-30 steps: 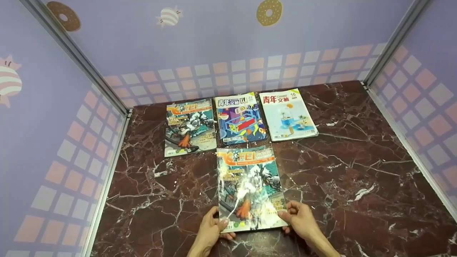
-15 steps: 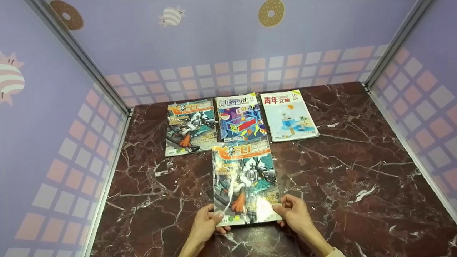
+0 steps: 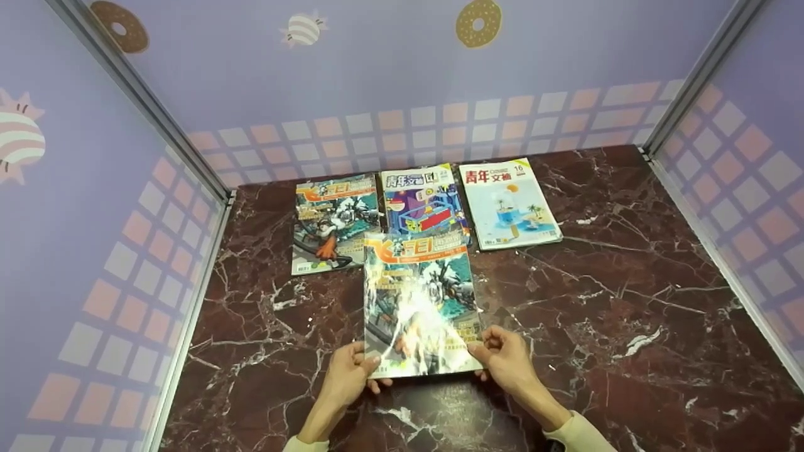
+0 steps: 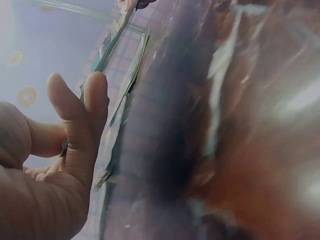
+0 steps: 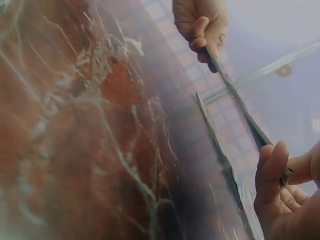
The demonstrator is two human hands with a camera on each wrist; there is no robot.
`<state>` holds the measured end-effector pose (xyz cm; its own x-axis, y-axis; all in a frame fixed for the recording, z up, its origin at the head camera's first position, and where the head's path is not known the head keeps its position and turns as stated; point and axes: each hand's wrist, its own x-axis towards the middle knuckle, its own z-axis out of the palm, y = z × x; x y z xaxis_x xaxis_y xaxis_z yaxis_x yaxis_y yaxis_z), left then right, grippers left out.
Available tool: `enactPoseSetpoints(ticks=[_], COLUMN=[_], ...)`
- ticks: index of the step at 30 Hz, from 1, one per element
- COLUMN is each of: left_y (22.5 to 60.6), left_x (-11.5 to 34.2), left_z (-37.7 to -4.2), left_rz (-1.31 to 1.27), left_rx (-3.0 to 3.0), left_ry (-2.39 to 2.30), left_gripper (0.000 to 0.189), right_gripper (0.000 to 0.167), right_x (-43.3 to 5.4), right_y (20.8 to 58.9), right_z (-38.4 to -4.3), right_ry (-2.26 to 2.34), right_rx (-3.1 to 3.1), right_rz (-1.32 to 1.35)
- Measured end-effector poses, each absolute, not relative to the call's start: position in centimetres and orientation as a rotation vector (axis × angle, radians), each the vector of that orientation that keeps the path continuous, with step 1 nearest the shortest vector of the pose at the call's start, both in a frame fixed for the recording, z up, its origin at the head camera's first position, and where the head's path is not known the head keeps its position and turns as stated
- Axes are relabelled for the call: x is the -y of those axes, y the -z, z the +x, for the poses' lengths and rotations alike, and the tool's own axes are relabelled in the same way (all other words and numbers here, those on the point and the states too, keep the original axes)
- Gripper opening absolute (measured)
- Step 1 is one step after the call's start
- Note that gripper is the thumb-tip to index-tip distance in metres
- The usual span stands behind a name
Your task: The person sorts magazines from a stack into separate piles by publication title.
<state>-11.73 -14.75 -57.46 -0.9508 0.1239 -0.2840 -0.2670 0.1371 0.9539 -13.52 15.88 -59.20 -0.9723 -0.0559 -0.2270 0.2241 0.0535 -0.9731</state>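
Observation:
Both hands hold a glossy magazine (image 3: 433, 295) by its two near corners. Its cover has an orange title and a dark, teal illustration, with strong glare in the middle. The left hand (image 3: 344, 375) pinches the left corner, thumb on top and fingers beneath. At the right corner, the right hand (image 3: 507, 361) grips the same way. In the right wrist view the magazine (image 5: 240, 106) appears edge-on, raised off the table, between the left hand (image 5: 204, 27) and the right hand (image 5: 287, 192). The left wrist view shows the left hand (image 4: 65, 135) pinching its edge.
Three magazines lie in a row at the back of the dark red marble table (image 3: 628, 351): a matching-cover one (image 3: 336, 220), a purple-blue one (image 3: 418, 204) partly covered by the held magazine, and a white beach-picture one (image 3: 512, 204). Purple walls (image 3: 389, 69) enclose the back and sides.
Both hands have carried the held magazine away from the body and slightly left. Its far edge now overlaps more of the middle magazine in view. The row of magazines stays put.

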Motion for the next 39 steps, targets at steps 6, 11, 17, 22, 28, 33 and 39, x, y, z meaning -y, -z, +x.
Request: enactPoseSetpoints(ticks=[6,11,17,22,28,33,39], left_y=[56.6,56.4,56.4,56.1,55.9,56.0,56.1], left_x=[15.2,15.6,16.0,16.9,18.0,19.0,20.2], left_z=[-12.9,-13.6,-15.4,-16.9,-18.7,-20.3,-22.2], left_rz=[-0.110,-0.152,-0.164,-0.223,-0.313,-0.368,-0.428], left_rx=[-2.181,-2.241,-2.368,-2.469,-2.570,-2.597,-2.635], left_ry=[-1.900,-1.864,-1.795,-1.728,-1.646,-1.626,-1.605], left_gripper=[0.031,0.036,0.033,0.038,0.031,0.030,0.012], right_gripper=[0.018,0.018,0.018,0.018,0.016,0.017,0.018], right_x=[-15.1,-14.2,-12.8,-11.3,-9.7,-8.4,-6.8], right_y=[58.8,58.9,59.0,59.1,59.0,58.7,58.2], right_z=[-14.8,-15.7,-17.1,-18.8,-21.2,-23.5,-26.1], right_ry=[2.026,2.018,2.039,2.042,1.938,1.846,1.819], right_rx=[-2.185,-2.213,-2.299,-2.335,-2.440,-2.550,-2.565], right_rz=[0.130,0.120,0.154,0.158,0.049,-0.052,-0.100])
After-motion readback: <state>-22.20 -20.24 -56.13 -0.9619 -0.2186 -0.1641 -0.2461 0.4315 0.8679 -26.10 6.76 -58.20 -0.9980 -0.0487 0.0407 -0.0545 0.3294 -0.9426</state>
